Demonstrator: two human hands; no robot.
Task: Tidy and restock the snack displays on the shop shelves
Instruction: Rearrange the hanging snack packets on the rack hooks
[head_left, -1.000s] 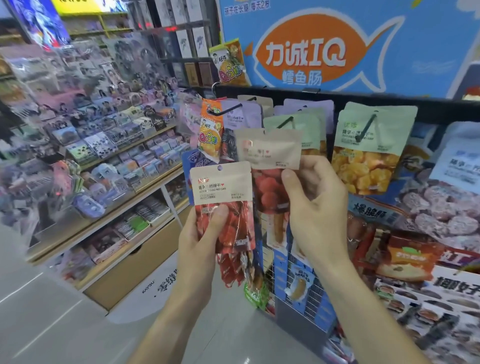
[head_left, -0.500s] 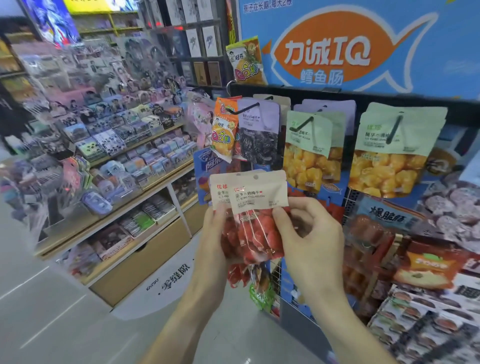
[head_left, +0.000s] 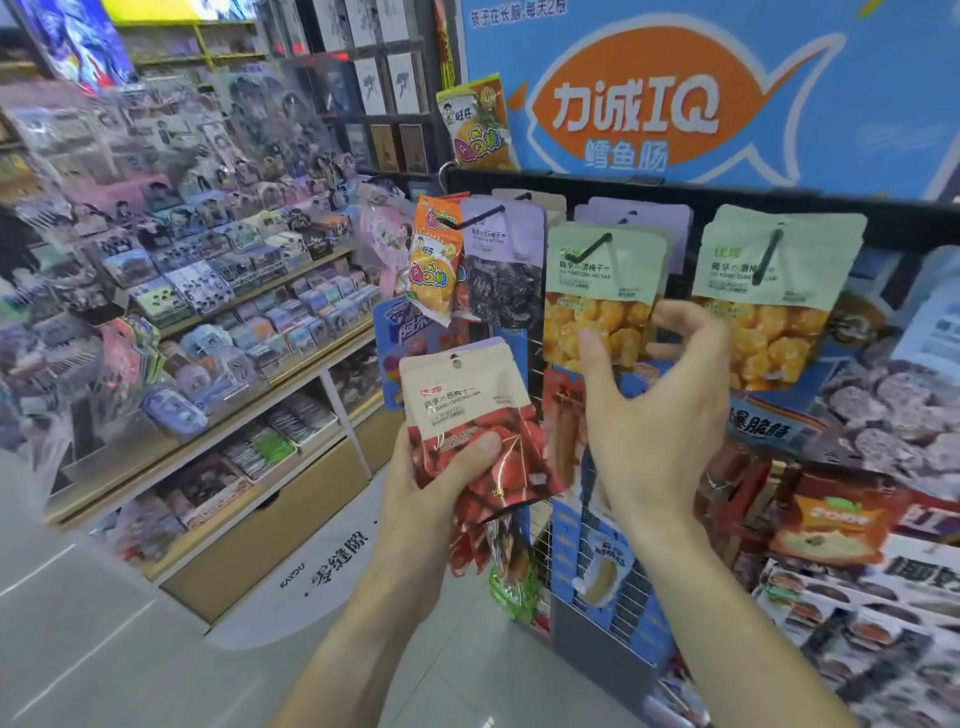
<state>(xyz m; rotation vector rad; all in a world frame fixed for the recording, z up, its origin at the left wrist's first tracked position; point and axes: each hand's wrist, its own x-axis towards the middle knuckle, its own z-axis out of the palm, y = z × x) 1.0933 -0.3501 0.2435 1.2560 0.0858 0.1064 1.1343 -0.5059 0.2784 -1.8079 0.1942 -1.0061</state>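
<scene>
At the lower centre of the frame the left hand (head_left: 431, 467) grips a small stack of red plum-snack pouches (head_left: 478, 431), the thumb pressed across the front one. The grip is only at their lower part, so I think the back pouches could slide out and fall to the floor. To the right, the right hand (head_left: 654, 410) is open and holds nothing, fingers spread just before the green-topped pouch of yellow fruit (head_left: 602, 296) on its peg hook (head_left: 589, 248). A careless reach may push that pouch off the hook.

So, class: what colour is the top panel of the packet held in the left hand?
Beige packet top, head view.
</scene>
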